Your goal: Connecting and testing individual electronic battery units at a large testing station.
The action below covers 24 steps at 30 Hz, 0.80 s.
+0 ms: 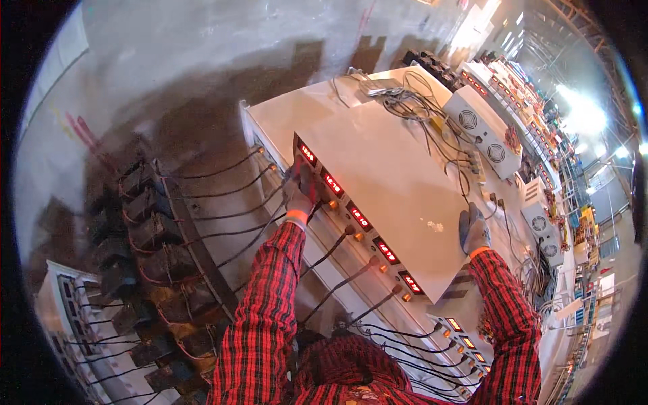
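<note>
A wide white metal power supply box [391, 169] stands in front of me, with a row of red lit digital displays [360, 216] along its front panel. My left hand [300, 187], in a dark grey work glove, is at the left end of that panel below the first displays. Its fingers are blurred and partly hidden, so I cannot tell what they grip. At the box's right edge, my gloved right hand [474, 229] rests with its fingers stretched out along the side. Black cables [331, 251] with thick plugs run to the lower front, near small orange lit switches [359, 237].
Tangled grey cables [405, 104] lie behind the box. More white units with round fans [482, 135] stand along the bench at the right. Dark blocks [145, 233] wired with cables fill a rack at the left. Another white unit [57, 304] sits at lower left.
</note>
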Tool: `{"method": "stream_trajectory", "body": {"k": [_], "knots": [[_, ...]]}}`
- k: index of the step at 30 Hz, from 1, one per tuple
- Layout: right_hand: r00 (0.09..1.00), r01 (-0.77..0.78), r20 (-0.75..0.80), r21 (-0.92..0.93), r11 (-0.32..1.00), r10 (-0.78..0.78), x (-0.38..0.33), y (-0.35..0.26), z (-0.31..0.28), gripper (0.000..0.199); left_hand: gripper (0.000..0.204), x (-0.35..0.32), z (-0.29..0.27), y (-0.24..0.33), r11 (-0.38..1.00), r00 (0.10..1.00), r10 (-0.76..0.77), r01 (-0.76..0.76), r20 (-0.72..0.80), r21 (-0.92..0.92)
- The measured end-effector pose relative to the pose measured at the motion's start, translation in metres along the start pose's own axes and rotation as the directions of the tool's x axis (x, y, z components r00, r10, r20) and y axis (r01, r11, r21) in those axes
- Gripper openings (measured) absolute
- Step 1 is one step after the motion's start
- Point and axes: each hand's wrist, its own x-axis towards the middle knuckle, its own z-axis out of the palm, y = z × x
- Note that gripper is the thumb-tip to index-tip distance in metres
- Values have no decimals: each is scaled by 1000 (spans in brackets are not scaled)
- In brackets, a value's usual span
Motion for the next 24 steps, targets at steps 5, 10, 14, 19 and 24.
{"method": "stream_trajectory", "body": {"k": [5, 10, 14, 19, 24], "knots": [[999, -29, 32, 44, 999, 27, 1, -5, -3, 41, 43, -11, -9, 4, 995, 999, -24, 28, -43, 91], [985, -94, 141, -10, 995, 95, 1, -16, -14, 42, 44, -43, -6, 1, 935, 955, 288, -264, -73, 236], [995, -63, 73, -44, 997, 66, 1, -15, -11, 44, 47, -75, 13, -22, 921, 962, 274, -263, 1, 286], [999, -37, 33, -40, 999, 38, 1, -10, -9, 45, 51, -89, 24, -27, 965, 984, 176, -176, 16, 194], [999, -35, 36, -38, 999, 37, 0, -7, -7, 45, 50, -104, 21, -12, 962, 985, 173, -169, -3, 214]]}}
